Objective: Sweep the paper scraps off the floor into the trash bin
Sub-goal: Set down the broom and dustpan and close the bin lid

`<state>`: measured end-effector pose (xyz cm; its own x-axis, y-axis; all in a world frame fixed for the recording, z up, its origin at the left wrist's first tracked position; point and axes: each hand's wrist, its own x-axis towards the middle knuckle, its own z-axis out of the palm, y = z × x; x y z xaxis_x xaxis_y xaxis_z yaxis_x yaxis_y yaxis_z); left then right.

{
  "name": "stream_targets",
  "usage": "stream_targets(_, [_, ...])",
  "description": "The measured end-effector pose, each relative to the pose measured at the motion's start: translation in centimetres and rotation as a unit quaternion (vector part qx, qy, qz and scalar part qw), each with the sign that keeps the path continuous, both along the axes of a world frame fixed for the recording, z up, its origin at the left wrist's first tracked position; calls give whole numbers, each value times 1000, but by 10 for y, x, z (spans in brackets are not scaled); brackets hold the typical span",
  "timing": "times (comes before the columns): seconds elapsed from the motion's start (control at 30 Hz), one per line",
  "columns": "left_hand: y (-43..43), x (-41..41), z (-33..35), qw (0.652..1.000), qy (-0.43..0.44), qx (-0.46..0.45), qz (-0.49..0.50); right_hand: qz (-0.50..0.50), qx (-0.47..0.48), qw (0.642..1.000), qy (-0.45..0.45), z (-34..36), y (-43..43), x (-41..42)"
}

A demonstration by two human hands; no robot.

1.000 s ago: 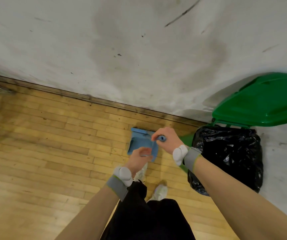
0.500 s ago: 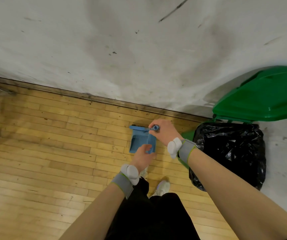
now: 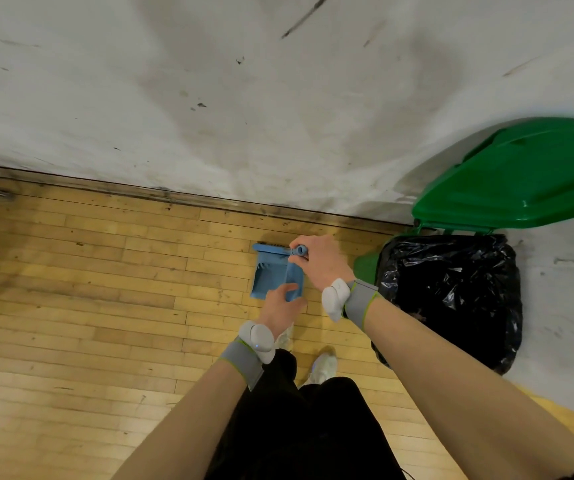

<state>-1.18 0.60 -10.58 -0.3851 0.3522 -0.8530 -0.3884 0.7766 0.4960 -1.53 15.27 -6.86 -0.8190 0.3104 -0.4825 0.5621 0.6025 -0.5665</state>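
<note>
Since a second ago the dustpan [image 3: 271,271] sits a bit further from the bin [image 3: 365,266]; the right hand [image 3: 323,265] with the handle [image 3: 300,251] has gone from the pan's right side to its far right corner; the left hand [image 3: 280,310] has slid back to the pan's near edge.

Now: blue dustpan on the wood floor [image 3: 105,289], near the wall [image 3: 209,98], left of the bin and apart from it; whether scraps lie in it, cannot tell.

Right hand clenched round the blue handle, its round end showing past the fingers, right over the pan's far right corner.

Left hand at the pan's near right edge, thumb [image 3: 287,288] laid on the pan; fingers hidden under the hand, so cannot tell whether it grasps or only touches.

Green bin against the wall at right; lid [image 3: 521,174] swung up against the wall; black bag [image 3: 452,289] lining it, mouth open; what is inside is too dark to tell.

Grey wristbands [image 3: 360,301] with white pods on both wrists; black trousers [image 3: 296,427] and white shoes [image 3: 323,367] below the hands, between pan and bin.
</note>
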Motion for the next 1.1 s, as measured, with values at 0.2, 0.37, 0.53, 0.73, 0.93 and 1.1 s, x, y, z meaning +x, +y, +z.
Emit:
stream_targets(0.2, [6, -1, 6, 1000, 12, -21, 6, 31, -31, 999, -28, 4, 9, -6])
stream_targets(0.37, [11, 1, 13, 998, 12, -60, 28, 49, -16, 998, -48, 18, 27, -6])
stream_targets(0.53, [23, 3, 22, 994, 28, -101, -11, -77, 52, 996, 16, 47, 93, 26])
stream_targets(0.73, [44, 15, 43, 947, 227, -224, -42, -208, 144, 964, 85, 81, 177, 75])
stream_targets(0.93, [133, 38, 74, 969, 243, -38, -33, -252, 380, 874, 168, 126, 276, 136])
stream_targets(1.1, [237, 49, 116, 961, 235, 130, -65, -317, 451, 825, 127, 156, 378, 175])
